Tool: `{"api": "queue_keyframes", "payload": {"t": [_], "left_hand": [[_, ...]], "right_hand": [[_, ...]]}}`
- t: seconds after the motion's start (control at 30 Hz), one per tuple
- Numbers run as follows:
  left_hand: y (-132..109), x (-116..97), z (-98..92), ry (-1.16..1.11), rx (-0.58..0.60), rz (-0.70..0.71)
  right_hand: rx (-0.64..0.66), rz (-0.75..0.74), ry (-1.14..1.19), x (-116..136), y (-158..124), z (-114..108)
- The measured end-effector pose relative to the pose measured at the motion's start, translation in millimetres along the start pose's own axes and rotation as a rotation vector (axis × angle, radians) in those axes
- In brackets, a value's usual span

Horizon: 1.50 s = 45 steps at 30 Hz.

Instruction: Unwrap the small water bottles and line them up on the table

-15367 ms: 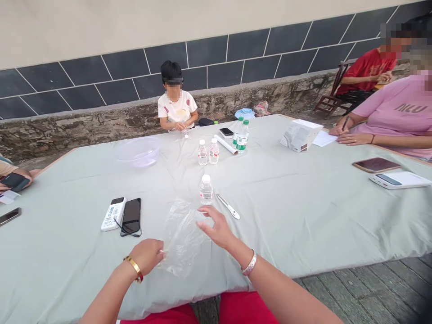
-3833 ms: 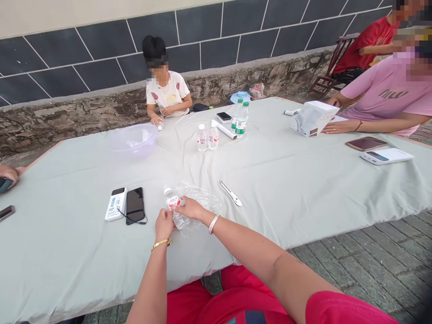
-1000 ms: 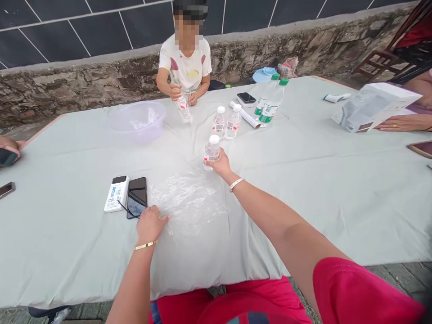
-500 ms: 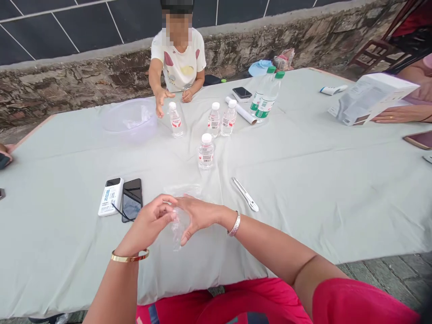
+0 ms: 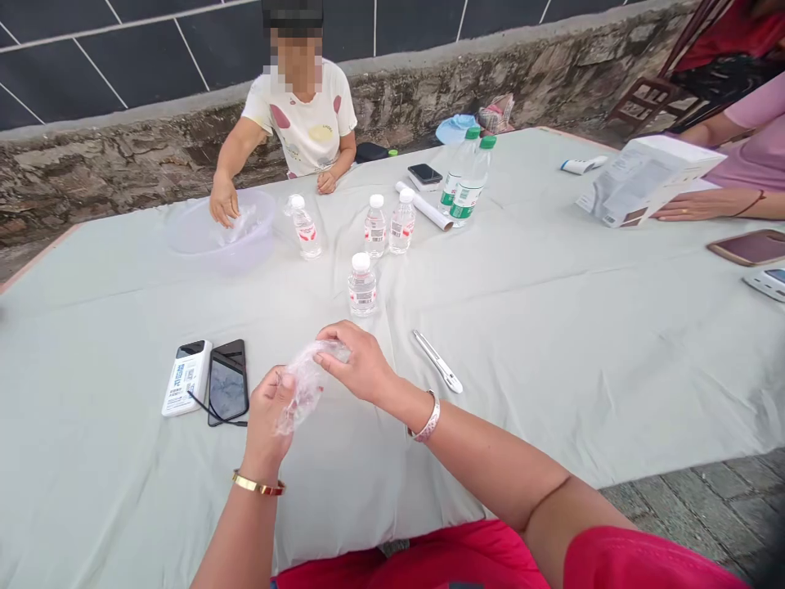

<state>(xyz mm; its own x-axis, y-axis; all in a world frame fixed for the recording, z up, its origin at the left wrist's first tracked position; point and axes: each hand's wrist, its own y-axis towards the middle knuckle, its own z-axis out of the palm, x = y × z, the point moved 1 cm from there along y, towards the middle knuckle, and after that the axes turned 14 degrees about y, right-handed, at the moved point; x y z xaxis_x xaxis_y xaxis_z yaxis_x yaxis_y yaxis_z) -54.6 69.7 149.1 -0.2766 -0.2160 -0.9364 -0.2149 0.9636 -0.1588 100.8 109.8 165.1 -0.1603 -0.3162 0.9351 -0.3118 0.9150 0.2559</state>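
The left hand (image 5: 266,417) and right hand (image 5: 356,364) both grasp a crumpled clear plastic bag (image 5: 305,386), held just above the surface (image 5: 552,343); the right pinches its upper end while the left cups the lower part, neither clenched hard. The bag looks very light, soft and slippery, so it likely offers no firm edge; a gathered fold seems the surest hold. A small water bottle (image 5: 361,286) stands ahead of the hands; a phone (image 5: 226,391) and power bank (image 5: 186,378) lie to the left.
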Motion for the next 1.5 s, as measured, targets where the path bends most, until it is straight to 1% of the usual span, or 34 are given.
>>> {"api": "queue_keyframes", "payload": {"t": [0.03,0.07,0.1,0.17,0.23,0.27,0.3,0.33,0.37,0.4,0.43,0.47,0.5,0.53,0.6,0.67,0.77,0.83,1.0,1.07,1.13,1.2,1.27,1.3,1.37,1.43,1.5], "left_hand": [[-1,-1,4.2,-0.128,-0.025,-0.005],[-1,-2,8.7,-0.223,-0.054,0.004],[0,-2,13.5,-0.278,-0.076,0.016],[1,0,22.4,-0.303,-0.12,0.015],[2,6,28.9,-0.31,-0.078,-0.008],[2,11,30.2,-0.317,-0.05,-0.027],[3,16,29.9,-0.324,-0.039,-0.051],[4,21,28.1,-0.327,-0.051,-0.078],[5,26,25.2,-0.327,-0.087,-0.109],[7,31,21.8,-0.324,-0.138,-0.141],[8,36,18.6,-0.324,-0.185,-0.169],[10,40,16.2,-0.328,-0.212,-0.192],[11,43,14.9,-0.333,-0.217,-0.206],[12,45,15.0,-0.337,-0.2,-0.212],[13,48,18.0,-0.339,-0.134,-0.212],[13,51,22.2,-0.333,-0.09,-0.22],[16,55,25.3,-0.326,-0.08,-0.249],[18,57,25.0,-0.336,-0.073,-0.271],[25,60,24.3,-0.416,0.028,-0.273],[28,62,23.8,-0.398,0.031,-0.309],[34,64,21.9,-0.323,0.01,-0.371],[46,62,18.1,-0.234,-0.006,-0.382],[66,53,12.0,-0.172,-0.039,-0.333],[81,45,7.9,-0.154,-0.064,-0.294],[117,23,-3.0,-0.134,-0.132,-0.201],[162,-7,-17.3,-0.135,-0.2,-0.086],[210,-39,-34.2,-0.184,-0.318,-0.005]], "right_hand": [[-0.023,0.017,0.022,-3,-1,4],[-0.013,0.02,0.04,-5,-4,8],[0.024,0.013,0.056,-7,-8,14],[0.116,-0.009,0.074,-8,-19,21],[0.182,-0.025,0.078,-10,-27,20],[0.195,-0.029,0.08,-12,-28,15],[0.178,-0.022,0.078,-17,-28,8],[0.115,0.006,0.063,-24,-25,-2],[0.013,0.061,0.03,-34,-21,-14],[-0.118,0.142,-0.02,-46,-15,-25],[-0.257,0.241,-0.084,-59,-9,-37],[-0.356,0.344,-0.142,-73,-2,-46],[-0.402,0.435,-0.184,-86,6,-52],[-0.409,0.503,-0.209,-98,15,-56],[-0.379,0.565,-0.222,-117,32,-56],[-0.381,0.564,-0.219,-130,49,-52],[-0.429,0.541,-0.222,-140,78,-46],[-0.45,0.529,-0.212,-146,101,-45],[-0.551,0.556,-0.156,-164,160,-48],[-0.601,0.548,-0.118,-174,180,-49],[-0.642,0.516,-0.071,-186,196,-51],[-0.67,0.475,-0.037,-195,204,-52],[-0.695,0.449,-0.021,-200,204,-53],[-0.705,0.444,-0.023,-201,201,-53],[-0.702,0.426,-0.048,-200,191,-52],[-0.673,0.378,-0.093,-198,179,-50],[-0.643,0.336,-0.135,-195,170,-48]]}}
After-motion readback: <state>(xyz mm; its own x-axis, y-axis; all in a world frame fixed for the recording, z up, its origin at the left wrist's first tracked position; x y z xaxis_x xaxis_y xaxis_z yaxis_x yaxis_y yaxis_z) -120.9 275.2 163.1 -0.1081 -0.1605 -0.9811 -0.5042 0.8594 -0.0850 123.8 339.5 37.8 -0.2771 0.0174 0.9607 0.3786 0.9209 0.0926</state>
